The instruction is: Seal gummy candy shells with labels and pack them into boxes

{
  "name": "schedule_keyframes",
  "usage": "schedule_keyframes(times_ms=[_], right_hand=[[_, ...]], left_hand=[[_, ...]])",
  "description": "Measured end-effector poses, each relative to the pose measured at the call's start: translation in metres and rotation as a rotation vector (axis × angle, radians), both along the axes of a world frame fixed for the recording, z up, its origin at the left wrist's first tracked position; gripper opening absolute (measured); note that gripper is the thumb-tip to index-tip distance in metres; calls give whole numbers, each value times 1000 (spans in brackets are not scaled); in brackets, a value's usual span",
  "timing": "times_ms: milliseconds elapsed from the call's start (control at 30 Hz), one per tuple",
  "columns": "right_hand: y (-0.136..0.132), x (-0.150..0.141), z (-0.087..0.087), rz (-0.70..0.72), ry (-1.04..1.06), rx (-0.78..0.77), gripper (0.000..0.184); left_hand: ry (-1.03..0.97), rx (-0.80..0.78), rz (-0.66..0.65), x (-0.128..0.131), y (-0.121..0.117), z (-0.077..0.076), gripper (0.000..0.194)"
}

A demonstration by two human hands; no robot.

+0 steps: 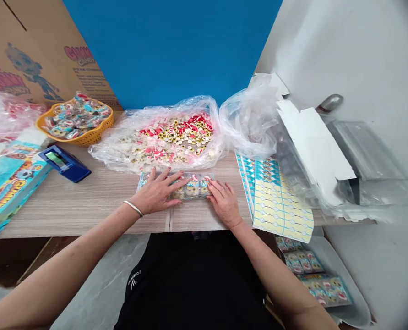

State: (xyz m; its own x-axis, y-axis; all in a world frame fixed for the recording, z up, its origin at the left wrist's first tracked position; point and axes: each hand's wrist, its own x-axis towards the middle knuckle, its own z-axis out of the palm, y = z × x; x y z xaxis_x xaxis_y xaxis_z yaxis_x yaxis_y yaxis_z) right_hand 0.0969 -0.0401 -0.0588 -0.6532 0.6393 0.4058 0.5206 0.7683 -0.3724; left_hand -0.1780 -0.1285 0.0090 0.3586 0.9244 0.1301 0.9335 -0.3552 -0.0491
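Note:
A clear plastic tray of wrapped gummy candies (193, 185) lies lengthwise on the table in front of me. My left hand (155, 192) rests over its left part with the fingers spread, covering several of the candies. At the right end, the fingertips of my right hand (223, 201) lie stretched out on the tray's edge. Neither hand is wrapped round it. Just behind the tray sits an open clear bag (121, 149) full of small red, white and yellow candy pieces (186, 133).
A yellow basket (94, 135) of wrapped candies and a blue tape dispenser (66, 163) stand left. Sticker sheets (281, 206), a white carton piece (315, 142) and clear packaging (365, 149) lie right. Below is a grey bin (356, 300) with packed trays. A blue panel (176, 50) rises behind.

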Motion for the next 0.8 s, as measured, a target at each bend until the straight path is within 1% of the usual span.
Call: schedule_keyframes(times_ms=[33,100,267,367,433,500,600,667,700,733,800], right_hand=[[3,2,0,1,-8,4,34],[13,8,2,-1,-22,10,34],[49,37,8,-8,-32,-30,38],[56,49,11,-12,32,-106,41],[51,49,12,-48,104,-164,43],[39,44,12,-117,179,-200,46],[16,34,10,-278,303,-192,49],[0,26,8,-413,405,-208,44],[-8,23,6,-456,446,-243,40],[-15,19,4,-471,480,-289,36],[-28,11,-1,-432,519,-383,35]], left_hand=[[11,-8,18,0,-3,0,71],[21,-12,55,12,-5,1,67],[-60,99,222,77,3,-5,64],[-116,174,286,104,7,-9,61],[-131,205,292,110,8,-10,60],[-136,218,279,110,9,-11,59],[-128,208,261,107,9,-11,60],[-112,189,265,107,10,-10,59],[-102,176,271,107,10,-10,58],[-95,167,277,108,10,-10,58],[-90,160,276,108,10,-10,58]])
